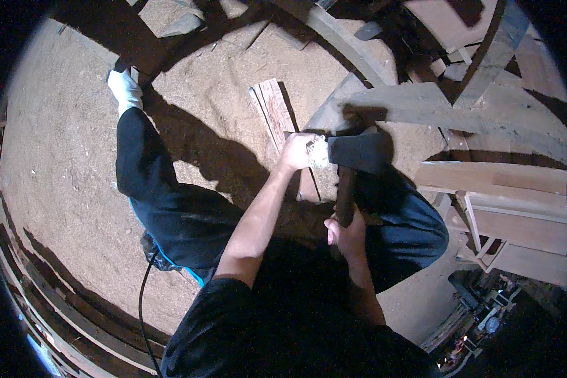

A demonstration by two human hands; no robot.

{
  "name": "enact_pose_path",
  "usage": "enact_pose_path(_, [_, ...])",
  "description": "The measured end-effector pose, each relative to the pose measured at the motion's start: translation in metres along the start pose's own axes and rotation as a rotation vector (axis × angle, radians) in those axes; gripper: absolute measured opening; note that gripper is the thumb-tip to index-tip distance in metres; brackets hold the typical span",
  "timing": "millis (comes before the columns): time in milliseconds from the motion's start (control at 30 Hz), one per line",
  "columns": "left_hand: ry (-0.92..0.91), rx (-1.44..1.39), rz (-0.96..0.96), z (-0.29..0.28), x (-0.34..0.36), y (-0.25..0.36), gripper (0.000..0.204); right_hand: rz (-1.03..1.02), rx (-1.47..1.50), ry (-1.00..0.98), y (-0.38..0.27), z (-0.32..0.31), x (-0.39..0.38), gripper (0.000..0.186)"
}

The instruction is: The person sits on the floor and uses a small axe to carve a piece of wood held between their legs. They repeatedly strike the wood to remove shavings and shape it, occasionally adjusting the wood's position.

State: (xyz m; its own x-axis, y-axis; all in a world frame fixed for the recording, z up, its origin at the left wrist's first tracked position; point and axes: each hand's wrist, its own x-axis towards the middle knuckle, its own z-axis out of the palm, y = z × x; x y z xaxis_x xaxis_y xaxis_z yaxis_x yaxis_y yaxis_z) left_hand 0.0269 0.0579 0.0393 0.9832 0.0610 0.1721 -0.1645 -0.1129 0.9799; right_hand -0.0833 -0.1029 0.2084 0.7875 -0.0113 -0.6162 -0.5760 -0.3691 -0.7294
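My right hand point(348, 234) is wrapped round the dark handle point(345, 198) of an axe, low on its length. The dark, broad axe head point(357, 150) is at the upper end, in front of my knees. Close to its left side, my left hand point(298, 151) is closed on a short pale piece of wood point(320, 152), which glares in the light. Whether the axe head touches that piece I cannot tell. Beyond and below my left hand, a reddish-grained board point(274, 110) slants over the sawdust; my hand hides part of it.
A curved timber frame point(422, 104) arches across the far right. Pale boards point(491, 176) lie stacked to the right, above tools point(485, 321) at the lower right. My white-covered foot point(125, 91) is stretched out to the left. A black cord point(143, 299) runs along my left side.
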Motion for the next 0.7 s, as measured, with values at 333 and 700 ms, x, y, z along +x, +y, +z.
enact_pose_path(333, [0.019,-0.077,-0.048,0.004,-0.002,-0.001,0.02,-0.329,-0.481,0.284,0.036,0.001,0.004,0.044])
enact_pose_path(700, [-0.001,0.022,-0.026,0.005,-0.002,0.003,0.026,-0.174,-0.504,0.164,0.053,0.011,0.015,0.04])
